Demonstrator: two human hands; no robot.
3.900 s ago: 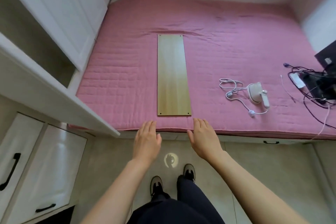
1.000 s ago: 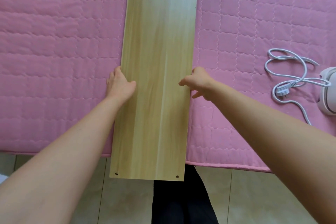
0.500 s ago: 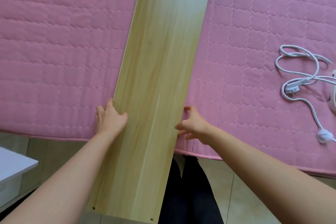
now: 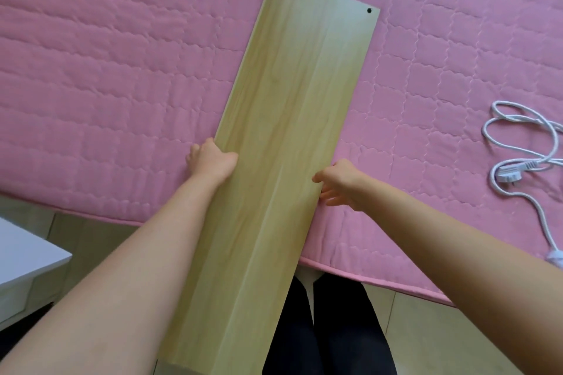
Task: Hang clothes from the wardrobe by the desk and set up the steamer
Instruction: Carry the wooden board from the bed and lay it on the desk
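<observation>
The pink quilted bed (image 4: 106, 85) fills most of our view, its near edge running across above the pale floor (image 4: 426, 329), with the corner of a white cabinet (image 4: 27, 256) at lower left. Across that edge lies the wooden board (image 4: 289, 131). Its long axis points away from us and leans a little to the right, the far end with two holes over the quilt and the near end well out over the floor by our legs. We cannot tell whether the far end rests on the quilt or is already clear of it. Our left hand (image 4: 210, 161) grips the left long edge, thumb on the top face and fingers curled under. Our right hand (image 4: 341, 184) holds the opposite edge slightly nearer to us, thumb tip on top and fingers reaching beneath. Both hands sit about mid-length, so we judge the board balanced between them and free to be carried lengthwise or swung round its middle. No clothes and no steamer body show. Only a coiled white cord (image 4: 518, 143) and its plug (image 4: 507, 176) lie on the quilt well to the right — nearer our right hand — and probably belong to the steamer.
</observation>
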